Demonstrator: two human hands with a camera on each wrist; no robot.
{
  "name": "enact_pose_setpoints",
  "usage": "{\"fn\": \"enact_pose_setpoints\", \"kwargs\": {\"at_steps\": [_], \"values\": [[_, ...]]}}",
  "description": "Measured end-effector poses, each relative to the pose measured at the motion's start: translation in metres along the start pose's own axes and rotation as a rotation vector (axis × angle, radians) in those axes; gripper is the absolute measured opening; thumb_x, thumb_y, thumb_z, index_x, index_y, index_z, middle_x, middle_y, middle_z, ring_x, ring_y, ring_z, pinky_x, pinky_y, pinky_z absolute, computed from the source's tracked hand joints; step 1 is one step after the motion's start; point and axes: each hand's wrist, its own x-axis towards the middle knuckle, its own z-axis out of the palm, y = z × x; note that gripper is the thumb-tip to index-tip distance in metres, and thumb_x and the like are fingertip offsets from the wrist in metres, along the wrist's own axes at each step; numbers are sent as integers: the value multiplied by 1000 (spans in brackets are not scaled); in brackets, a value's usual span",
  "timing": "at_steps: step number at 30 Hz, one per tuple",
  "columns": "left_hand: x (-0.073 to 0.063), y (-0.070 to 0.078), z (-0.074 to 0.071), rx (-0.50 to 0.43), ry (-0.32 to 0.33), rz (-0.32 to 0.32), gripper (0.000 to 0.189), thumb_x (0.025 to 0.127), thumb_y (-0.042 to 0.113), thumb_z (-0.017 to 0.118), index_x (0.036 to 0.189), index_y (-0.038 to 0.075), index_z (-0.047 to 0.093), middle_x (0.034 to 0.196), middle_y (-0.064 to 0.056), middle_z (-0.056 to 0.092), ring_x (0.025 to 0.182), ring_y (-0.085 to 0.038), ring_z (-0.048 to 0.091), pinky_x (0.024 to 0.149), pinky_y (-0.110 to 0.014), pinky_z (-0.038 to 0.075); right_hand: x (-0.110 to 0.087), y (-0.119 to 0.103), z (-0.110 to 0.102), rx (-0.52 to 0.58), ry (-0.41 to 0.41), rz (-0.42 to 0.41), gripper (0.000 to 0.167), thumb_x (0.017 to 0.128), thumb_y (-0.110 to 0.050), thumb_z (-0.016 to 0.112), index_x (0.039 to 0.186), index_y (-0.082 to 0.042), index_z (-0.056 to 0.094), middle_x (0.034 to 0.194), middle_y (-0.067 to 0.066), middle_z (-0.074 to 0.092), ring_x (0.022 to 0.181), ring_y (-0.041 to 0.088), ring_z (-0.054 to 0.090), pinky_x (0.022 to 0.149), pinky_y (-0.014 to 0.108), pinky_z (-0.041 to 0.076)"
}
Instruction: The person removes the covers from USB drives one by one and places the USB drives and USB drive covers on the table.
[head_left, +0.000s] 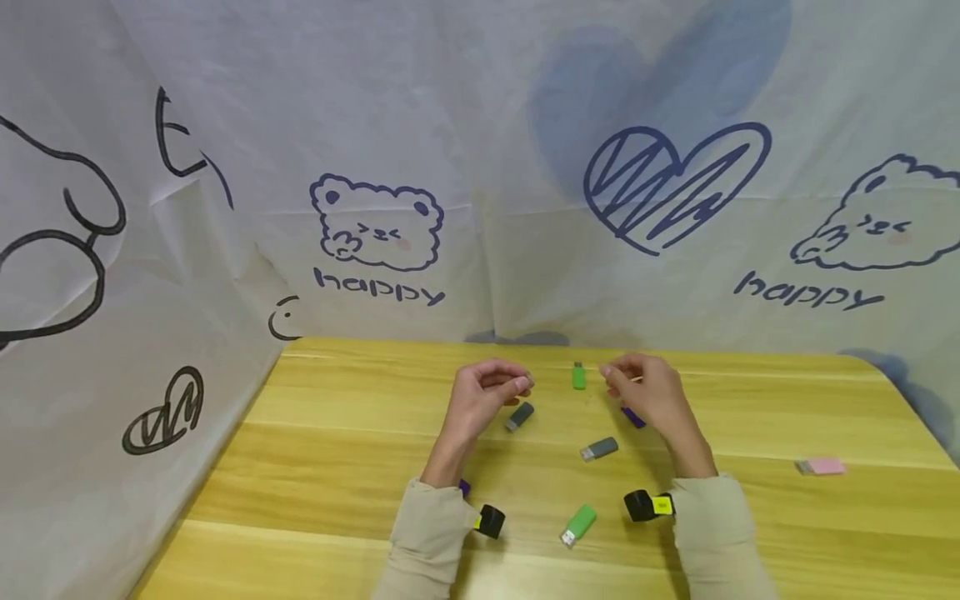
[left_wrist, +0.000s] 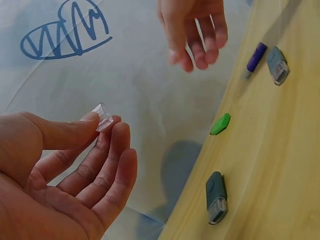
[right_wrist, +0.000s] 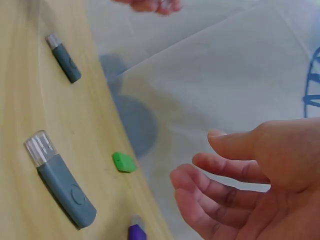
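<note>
Clear cap above wood-grain tabletop

White printed cloth hangs behind. Left grip pinches the cap; right grip is loosely parted. Grey, green, pink USB sticks lie scattered; a sleeve partly hides a purple one.

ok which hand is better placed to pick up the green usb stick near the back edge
Probably the right hand: it looks empty and, in the head view, nearer the green usb stick. The left hand pinches a small clear piece.

Left hand and right hand leave passage over 1 green stick.
</note>
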Motion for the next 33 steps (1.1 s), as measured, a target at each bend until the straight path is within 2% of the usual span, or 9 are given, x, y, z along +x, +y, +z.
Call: {"fn": "enact_pose_setpoints", "kwargs": {"at_steps": [3, 5, 14, 18, 21, 24, 28, 30, 33], "values": [[-1, -2, 1, 31, 4, -7, 10, 96, 1, 71, 103, -5, 74, 96, -17, 76, 86, -27, 74, 79, -39, 62, -11, -2, -4, 32, 4, -22, 37, 106, -27, 59, 122, 5, 67, 108, 24, 71, 93, 38, 73, 72, 43, 62], [0, -1, 4, 46, -1, -5, 9, 95, 1, 71, 102, -5, 75, 96, -17, 76, 86, -29, 74, 80, -40, 61, -17, -3, -10, 38, 25, -23, 36, 107, -26, 58, 124, 5, 67, 110, 23, 71, 95, 38, 73, 73, 41, 63], [1, -8, 11, 69, -35, 3, 10, 94, -2, 71, 101, -7, 76, 94, -17, 77, 87, -37, 75, 85, -54, 59, -29, 8, -30, 73, 101, 3, 24, 104, -8, 60, 121, 8, 67, 110, 26, 70, 96, 41, 72, 74, 37, 63], [2, -10, 13, 111, -30, 1, 8, 94, -1, 72, 99, -5, 76, 93, -17, 76, 88, -40, 73, 80, -47, 61, -33, 12, -37, 52, 109, 13, 24, 104, -10, 60, 121, 6, 67, 111, 25, 70, 96, 39, 72, 72, 31, 62], [4, -8, 11, 203, -41, 3, 6, 95, 1, 71, 98, -3, 76, 91, -15, 76, 88, -42, 71, 71, -34, 58, -35, 13, -39, 13, 110, 22, 25, 104, -12, 60, 122, 4, 68, 112, 24, 71, 96, 38, 72, 70, 25, 60], [12, -3, 10, 286, -73, -5, 6, 96, 3, 71, 98, -1, 75, 90, -12, 74, 90, -43, 69, 73, -41, 59, -35, 15, -41, -29, 112, 20, 24, 104, -11, 61, 122, 3, 68, 113, 23, 71, 95, 38, 72, 71, 30, 60], [28, 1, 11, 374, -130, -16, 6, 97, 4, 71, 99, 1, 75, 87, -9, 72, 86, -39, 69, 75, -47, 59, -36, 19, -43, -66, 119, 21, 23, 101, -8, 64, 119, 5, 69, 111, 23, 70, 96, 39, 70, 81, 47, 60], [37, 1, 13, 422, -155, -13, 6, 96, 5, 71, 98, 1, 76, 85, -9, 71, 82, -36, 68, 70, -37, 58, -37, 21, -43, -80, 121, 28, 22, 100, -7, 65, 118, 5, 69, 110, 23, 70, 96, 40, 70, 84, 51, 59], [49, -2, 18, 501, -178, -15, 6, 95, 6, 73, 94, 2, 77, 83, -8, 72, 80, -31, 67, 61, -25, 50, -37, 24, -44, -84, 109, 34, 23, 99, -8, 66, 117, 6, 69, 109, 23, 70, 97, 41, 69, 86, 53, 57]]}}
